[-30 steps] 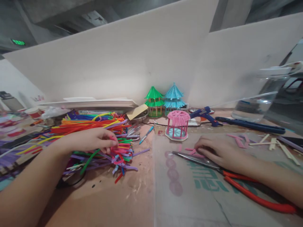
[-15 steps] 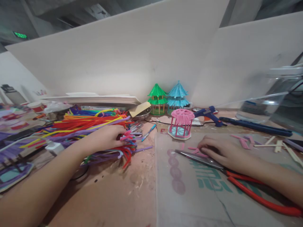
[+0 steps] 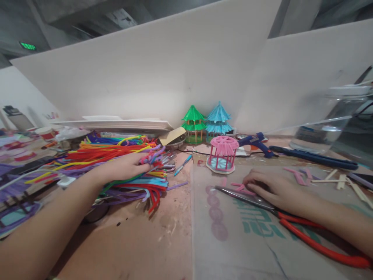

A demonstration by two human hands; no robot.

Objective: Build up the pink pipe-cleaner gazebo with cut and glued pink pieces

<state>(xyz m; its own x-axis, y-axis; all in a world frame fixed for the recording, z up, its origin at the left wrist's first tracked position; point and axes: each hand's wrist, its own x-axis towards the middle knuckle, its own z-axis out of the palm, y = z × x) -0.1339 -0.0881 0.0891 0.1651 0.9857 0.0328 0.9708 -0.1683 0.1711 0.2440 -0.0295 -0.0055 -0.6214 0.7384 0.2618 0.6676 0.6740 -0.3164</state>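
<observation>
Broadly, the counter [image 3: 163,237] bears a heap of pipe cleaners [image 3: 116,163]; the left hand [image 3: 124,167] lies on it, fingers [image 3: 147,166] pinched on a few ends. Beside the mat's pink gazebo [image 3: 223,153], the right hand [image 3: 274,188] rests flat, fingers loose, on pink scraps [image 3: 239,186] and pliers [image 3: 291,221].

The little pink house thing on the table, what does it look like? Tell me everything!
The little pink house is a round pavilion model, seemingly built from fuzzy pink craft stems. Its domed roof has spokes running out from the middle, and thin pink posts hold it up with open gaps between. It stands upright on a pale base with blue inside, at the far edge of the cardboard sheet. Neither hand touches it.
</observation>
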